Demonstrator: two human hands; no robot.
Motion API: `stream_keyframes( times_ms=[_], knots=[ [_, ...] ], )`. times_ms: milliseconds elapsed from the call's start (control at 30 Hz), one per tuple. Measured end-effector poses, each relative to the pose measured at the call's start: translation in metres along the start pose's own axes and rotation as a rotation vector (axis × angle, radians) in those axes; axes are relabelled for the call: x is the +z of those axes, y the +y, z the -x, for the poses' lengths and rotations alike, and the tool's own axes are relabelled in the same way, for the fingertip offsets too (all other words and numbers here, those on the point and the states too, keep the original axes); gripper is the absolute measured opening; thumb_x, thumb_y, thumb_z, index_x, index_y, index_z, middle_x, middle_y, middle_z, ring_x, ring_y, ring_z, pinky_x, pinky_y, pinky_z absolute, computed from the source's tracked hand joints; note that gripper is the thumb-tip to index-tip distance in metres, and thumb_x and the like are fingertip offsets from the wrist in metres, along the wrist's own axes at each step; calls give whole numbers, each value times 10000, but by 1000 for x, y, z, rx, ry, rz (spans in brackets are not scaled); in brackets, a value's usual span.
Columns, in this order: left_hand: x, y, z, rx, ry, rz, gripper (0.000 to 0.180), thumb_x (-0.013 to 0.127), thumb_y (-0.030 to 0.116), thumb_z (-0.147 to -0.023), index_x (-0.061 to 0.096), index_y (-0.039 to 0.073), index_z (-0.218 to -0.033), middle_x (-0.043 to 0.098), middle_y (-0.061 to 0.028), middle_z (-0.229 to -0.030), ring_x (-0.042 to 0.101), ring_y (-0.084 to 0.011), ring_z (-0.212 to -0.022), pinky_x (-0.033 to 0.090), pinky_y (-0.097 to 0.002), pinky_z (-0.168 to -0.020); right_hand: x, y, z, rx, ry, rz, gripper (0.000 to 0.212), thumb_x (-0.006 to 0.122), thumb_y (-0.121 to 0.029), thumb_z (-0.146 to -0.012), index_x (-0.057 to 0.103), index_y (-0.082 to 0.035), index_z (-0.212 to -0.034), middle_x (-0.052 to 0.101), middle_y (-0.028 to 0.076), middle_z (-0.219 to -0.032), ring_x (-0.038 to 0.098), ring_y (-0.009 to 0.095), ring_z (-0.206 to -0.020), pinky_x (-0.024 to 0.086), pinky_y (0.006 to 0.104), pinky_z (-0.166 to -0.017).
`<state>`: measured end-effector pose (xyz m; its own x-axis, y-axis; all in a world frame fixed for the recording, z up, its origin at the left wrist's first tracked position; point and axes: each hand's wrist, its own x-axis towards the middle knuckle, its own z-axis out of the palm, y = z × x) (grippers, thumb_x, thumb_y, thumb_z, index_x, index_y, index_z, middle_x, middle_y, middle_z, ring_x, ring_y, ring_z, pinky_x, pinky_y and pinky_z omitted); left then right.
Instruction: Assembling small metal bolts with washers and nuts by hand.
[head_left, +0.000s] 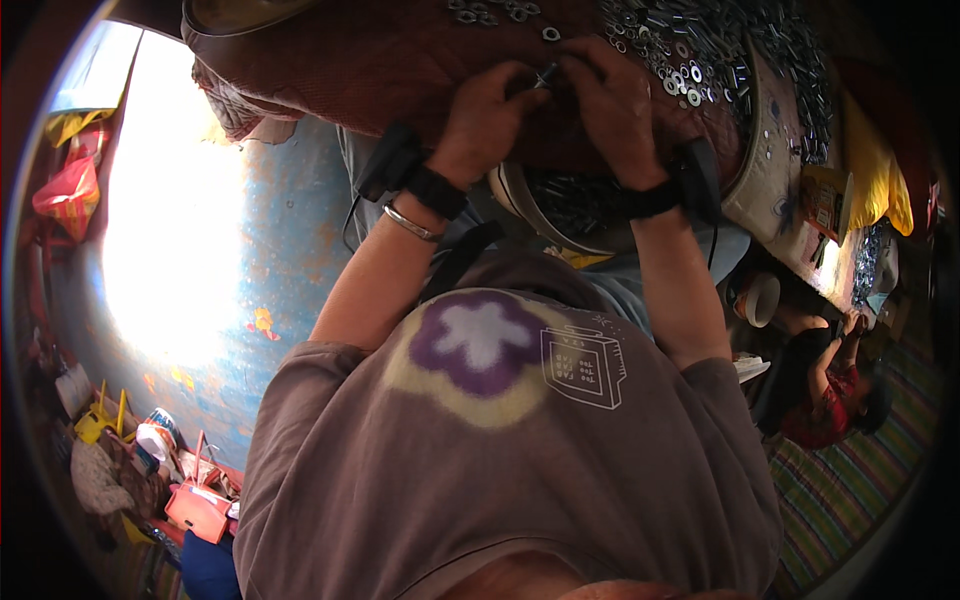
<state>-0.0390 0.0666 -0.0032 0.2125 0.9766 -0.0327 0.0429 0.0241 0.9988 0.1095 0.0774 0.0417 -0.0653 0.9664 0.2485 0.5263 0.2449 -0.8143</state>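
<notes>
Hands (555,100) around half-hidden small bolt (545,76)

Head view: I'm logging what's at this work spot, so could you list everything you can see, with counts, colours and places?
small metal part: one, dark grey, pinched between both hands' fingertips
cloth: one, reddish brown, spread under the hands at top
nuts and washers: too many to count, silver-grey, heaped on the cloth at upper right
bowl: one, pale rim, below the hands, holding more metal parts
floor: blue, worn, at left
bags: several, orange and mixed colours, lower left
other person: one, red top, seated at right
mat: striped, lower right
shirt: brown with purple flower print, lower centre
left hand: dark wrist strap and metal bangle
right hand: dark wrist strap
</notes>
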Motion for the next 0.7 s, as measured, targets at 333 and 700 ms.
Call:
stream_keyframes(
  times_ms=[333, 700],
  knots=[
    [-1, -7, -1, 68, 7, 61, 263, 640, 171, -812, 605, -3, -1006, 647, -130, -895, 618, -189, -815, 475, -297, -739, 0, -4, 11, -334, -22, 246, 165, 526, -60, -844, 607, -38, -986, 629, 183, -888, 607, 370, -817, 493, 395, -671],
    [-2, 1, 2, 31, 4, 2, 293, 629, 155, -832, 585, -31, -1054, 643, -84, -911, 586, -109, -807, 476, -250, -705, -1, 12, -39, -374, -120, 436, 210, 525, -142, -834, 595, -55, -1010, 617, 177, -995, 599, 360, -881, 489, 420, -712]
  ],
)
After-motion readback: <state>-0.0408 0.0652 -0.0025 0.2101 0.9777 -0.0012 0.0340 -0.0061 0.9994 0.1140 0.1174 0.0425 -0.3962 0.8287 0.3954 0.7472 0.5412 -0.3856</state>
